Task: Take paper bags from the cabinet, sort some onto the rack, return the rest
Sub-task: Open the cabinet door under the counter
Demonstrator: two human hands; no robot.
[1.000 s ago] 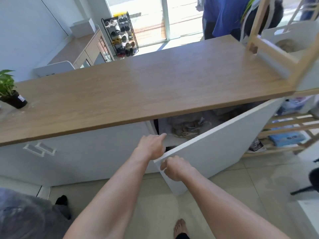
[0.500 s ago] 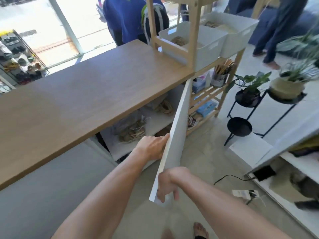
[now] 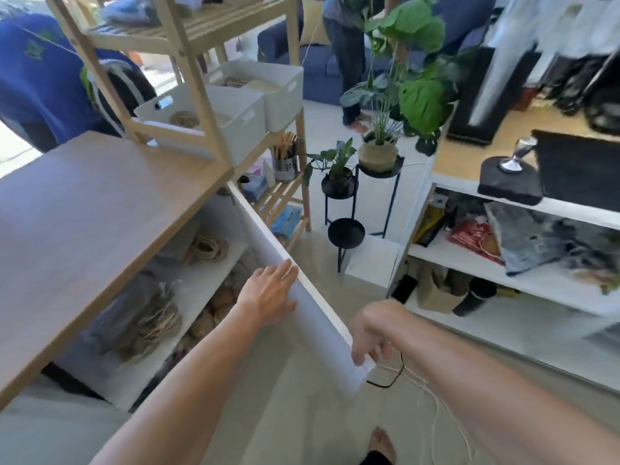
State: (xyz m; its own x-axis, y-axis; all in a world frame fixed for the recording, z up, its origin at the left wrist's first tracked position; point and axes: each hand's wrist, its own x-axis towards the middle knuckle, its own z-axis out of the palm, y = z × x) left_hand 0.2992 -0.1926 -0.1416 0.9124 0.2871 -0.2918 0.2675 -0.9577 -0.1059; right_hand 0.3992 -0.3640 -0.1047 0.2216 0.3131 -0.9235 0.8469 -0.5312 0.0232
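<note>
So this was the opening step: the cabinet door [image 3: 295,290] stood swung wide, way further out than half a second before. The left hand [image 3: 268,297] lay flat and loose against its inner face, while the right hand [image 3: 369,333] gripped the door's outer edge near the lower corner. The paper bags [image 3: 144,317] sat bunched on the cabinet's shelf [image 3: 214,273], under the table [image 3: 100,209]. Next, probably, let go and reach in for them.

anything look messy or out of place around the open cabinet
Loose cables, one black and one white, trail across the floor just right of the open cabinet door, near the person's bare foot: a possible trip hazard. Nothing looks spilled or broken.
</note>
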